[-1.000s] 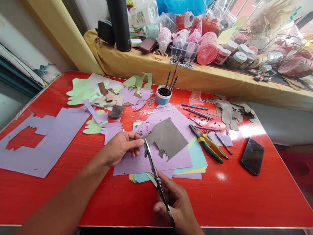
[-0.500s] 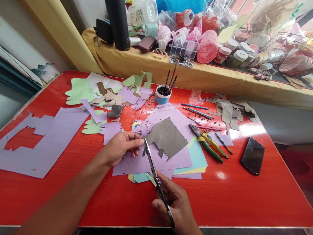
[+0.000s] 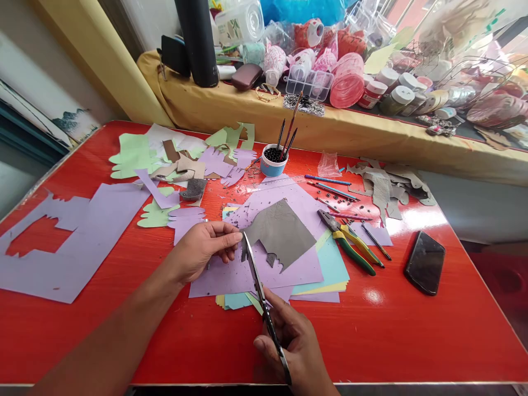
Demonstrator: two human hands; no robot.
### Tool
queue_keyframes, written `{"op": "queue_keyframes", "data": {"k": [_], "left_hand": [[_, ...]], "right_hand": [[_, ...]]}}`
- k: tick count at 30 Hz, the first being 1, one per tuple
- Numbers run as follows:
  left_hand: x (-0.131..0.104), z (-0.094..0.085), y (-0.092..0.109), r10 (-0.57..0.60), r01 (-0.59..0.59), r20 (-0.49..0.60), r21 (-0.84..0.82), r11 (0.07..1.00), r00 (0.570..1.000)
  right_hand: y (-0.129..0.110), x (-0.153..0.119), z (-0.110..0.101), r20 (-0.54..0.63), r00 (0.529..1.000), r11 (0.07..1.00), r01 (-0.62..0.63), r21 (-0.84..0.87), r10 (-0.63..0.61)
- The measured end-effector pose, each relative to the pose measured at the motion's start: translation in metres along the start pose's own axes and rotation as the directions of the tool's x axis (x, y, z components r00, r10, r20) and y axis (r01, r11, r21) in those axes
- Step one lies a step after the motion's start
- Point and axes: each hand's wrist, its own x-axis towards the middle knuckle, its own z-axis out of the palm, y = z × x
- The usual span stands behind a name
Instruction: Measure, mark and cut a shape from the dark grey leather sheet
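My left hand pinches the narrow left end of a dark grey sheet between thumb and fingers. The sheet has a jagged lower edge and lies above purple paper. Black-handled scissors are gripped in my right hand, their blades pointing up and away. The blade tips touch or nearly touch the grey piece just beside my left fingertips; the blades look nearly closed. A small dark strip hangs by the tips.
Pliers, a phone and thin brushes lie to the right. Behind stands a small tub holding brushes. Cut purple paper and green scraps lie left. Jars line the back ledge.
Hardly anything differs. The view has shifted very slightly; both hands keep their hold on the grey sheet and the scissors.
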Motion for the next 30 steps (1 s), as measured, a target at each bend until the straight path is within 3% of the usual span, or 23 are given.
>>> {"op": "queue_keyframes", "data": {"k": [21, 30], "left_hand": [[-0.001, 0.003, 0.001, -0.028, 0.028, -0.005, 0.015, 1.000, 1.000], [0.001, 0.003, 0.001, -0.031, 0.031, -0.015, -0.016, 0.999, 0.999]], "right_hand": [[-0.011, 0.006, 0.001, 0.084, 0.996, 0.989, -0.040, 0.143, 0.028], [0.004, 0.007, 0.000, 0.040, 0.999, 0.994, 0.003, 0.107, -0.008]]}}
